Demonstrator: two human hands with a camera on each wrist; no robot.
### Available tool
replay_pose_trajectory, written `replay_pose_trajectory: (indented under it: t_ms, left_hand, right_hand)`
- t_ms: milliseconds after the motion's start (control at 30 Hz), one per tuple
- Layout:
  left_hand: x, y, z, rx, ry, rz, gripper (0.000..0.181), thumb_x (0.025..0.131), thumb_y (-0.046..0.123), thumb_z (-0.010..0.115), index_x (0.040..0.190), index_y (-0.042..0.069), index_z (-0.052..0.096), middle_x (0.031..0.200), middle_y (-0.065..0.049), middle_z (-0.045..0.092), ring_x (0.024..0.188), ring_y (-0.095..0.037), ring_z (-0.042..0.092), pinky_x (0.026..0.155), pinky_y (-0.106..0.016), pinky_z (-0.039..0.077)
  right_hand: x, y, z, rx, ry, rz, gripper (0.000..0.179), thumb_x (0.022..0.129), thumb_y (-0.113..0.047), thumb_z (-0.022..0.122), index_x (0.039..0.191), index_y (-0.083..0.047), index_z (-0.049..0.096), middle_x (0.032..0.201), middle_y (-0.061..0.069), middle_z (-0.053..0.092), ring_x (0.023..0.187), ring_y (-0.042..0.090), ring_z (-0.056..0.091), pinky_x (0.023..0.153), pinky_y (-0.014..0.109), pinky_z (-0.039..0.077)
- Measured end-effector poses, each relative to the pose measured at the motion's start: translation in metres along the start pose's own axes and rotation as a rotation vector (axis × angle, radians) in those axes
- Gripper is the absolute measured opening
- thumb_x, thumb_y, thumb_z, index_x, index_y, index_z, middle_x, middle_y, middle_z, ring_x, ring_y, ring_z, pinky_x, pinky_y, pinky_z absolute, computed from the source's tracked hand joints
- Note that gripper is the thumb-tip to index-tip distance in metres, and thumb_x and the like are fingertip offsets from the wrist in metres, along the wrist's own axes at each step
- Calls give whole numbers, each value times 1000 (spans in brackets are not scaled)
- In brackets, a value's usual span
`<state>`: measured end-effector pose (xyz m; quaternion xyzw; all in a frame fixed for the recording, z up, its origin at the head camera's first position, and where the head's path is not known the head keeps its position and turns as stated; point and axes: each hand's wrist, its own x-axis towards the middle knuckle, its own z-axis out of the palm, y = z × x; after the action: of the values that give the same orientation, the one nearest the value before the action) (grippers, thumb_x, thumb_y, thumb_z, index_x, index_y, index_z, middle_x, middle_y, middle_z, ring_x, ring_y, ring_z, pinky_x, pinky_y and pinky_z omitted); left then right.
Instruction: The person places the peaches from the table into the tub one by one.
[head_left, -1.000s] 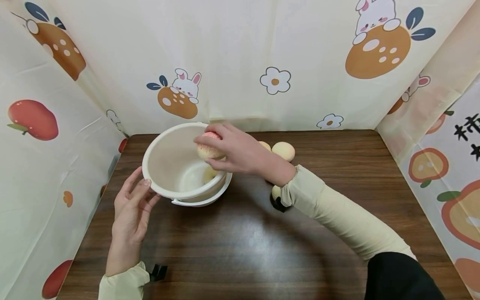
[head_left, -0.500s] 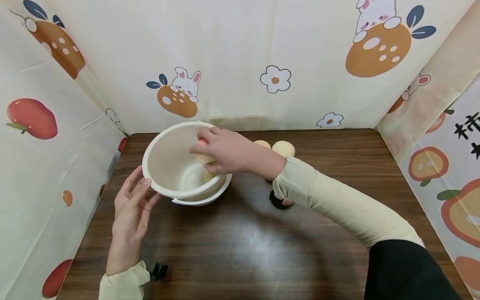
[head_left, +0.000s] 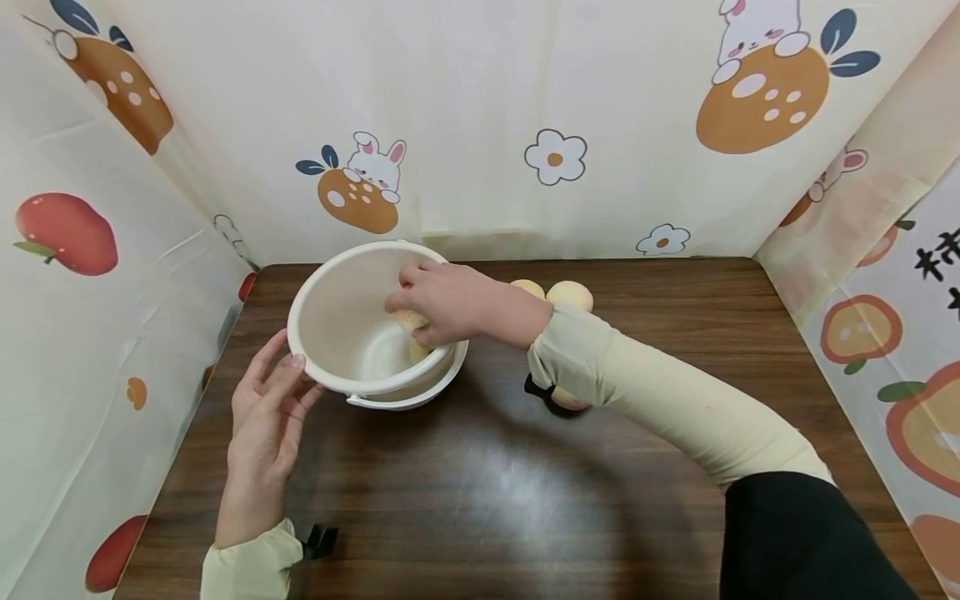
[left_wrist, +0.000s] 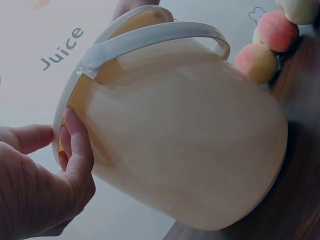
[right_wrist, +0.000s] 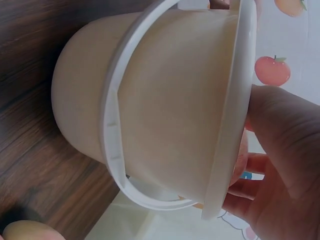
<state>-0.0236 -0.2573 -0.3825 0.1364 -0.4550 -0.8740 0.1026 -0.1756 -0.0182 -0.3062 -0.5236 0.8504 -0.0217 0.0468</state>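
A white bucket (head_left: 337, 317) stands tilted on the table, its mouth toward me. My left hand (head_left: 266, 417) pinches the near left part of its rim (left_wrist: 59, 125), thumb on one side and fingers on the other. My right hand (head_left: 457, 304) reaches over the right side of the rim and holds a peach (head_left: 411, 321) inside the mouth. In the right wrist view the rim hides most of that peach (right_wrist: 241, 160). Lower in the bucket lies another peach (head_left: 418, 350), partly hidden by the right hand.
Behind the right forearm sit a peach (head_left: 528, 288) and a paler one (head_left: 570, 296). Another peach (head_left: 567, 401) shows below the right sleeve, beside a black strap (head_left: 542, 390). The bucket's handle (left_wrist: 160, 34) hangs down its outside. A printed curtain (head_left: 480, 200) borders the wooden table (head_left: 480, 500).
My right hand has carried the peach slightly down and deeper into the bucket, and the right forearm has shifted left. The left hand keeps its place on the rim.
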Motion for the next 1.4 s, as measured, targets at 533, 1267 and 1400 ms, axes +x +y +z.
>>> replay_pose_trajectory:
  t_ms: [533,1267,1400]
  left_hand:
    - [0,-1,2,13,-3,9,53,101,-4,62,151,8,45,116,-9,73,88,-16,74,72,-28,65]
    - [2,-2,2,11,9,6,55,101,-5,62,152,8,44,113,-8,73,86,-16,74,72,-28,65]
    - [2,-2,2,16,7,6,55,101,-5,62,152,8,44,114,-8,72,87,-15,73,72,-28,65]
  right_hand:
    - [23,0,3,30,-175,36,37,88,-18,72,125,-23,71,122,7,67,119,33,52,102,42,45]
    - [29,-4,5,-31,-174,55,27,101,-21,58,124,-21,70,122,7,67,113,32,56,102,44,46]
    - [30,-2,7,-35,-159,57,27,101,-20,58,125,-22,70,123,7,66,114,32,55,101,43,47]
